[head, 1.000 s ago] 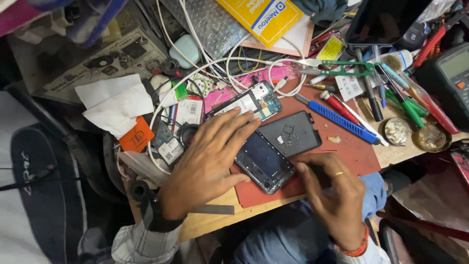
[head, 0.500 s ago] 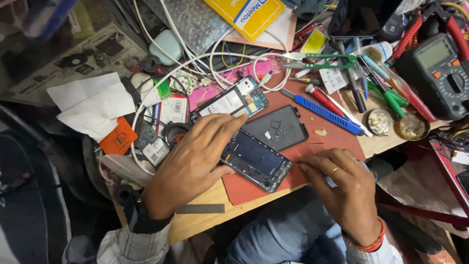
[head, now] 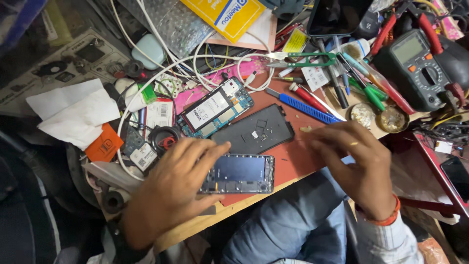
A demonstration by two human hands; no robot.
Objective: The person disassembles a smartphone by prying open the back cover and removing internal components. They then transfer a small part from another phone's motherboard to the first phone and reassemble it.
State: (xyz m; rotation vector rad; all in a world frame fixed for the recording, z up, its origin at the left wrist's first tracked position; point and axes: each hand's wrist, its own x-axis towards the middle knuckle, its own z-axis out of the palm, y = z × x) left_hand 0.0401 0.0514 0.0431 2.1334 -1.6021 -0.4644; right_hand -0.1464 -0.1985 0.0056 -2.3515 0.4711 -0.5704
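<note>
Opened phone frame [head: 240, 173] lying flat on red mat [head: 293, 156] at the bench edge, gripped by left hand [head: 171, 190]; right hand [head: 359, 166] (fingers loosely curled, empty) hovers beside it, above the mat.

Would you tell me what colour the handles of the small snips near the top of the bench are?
Green. The snips show in the head view, the only one.

1 head view: looks steeply down, close over cluttered workbench [head: 205, 222] edge, hands and lap near bottom.
</note>
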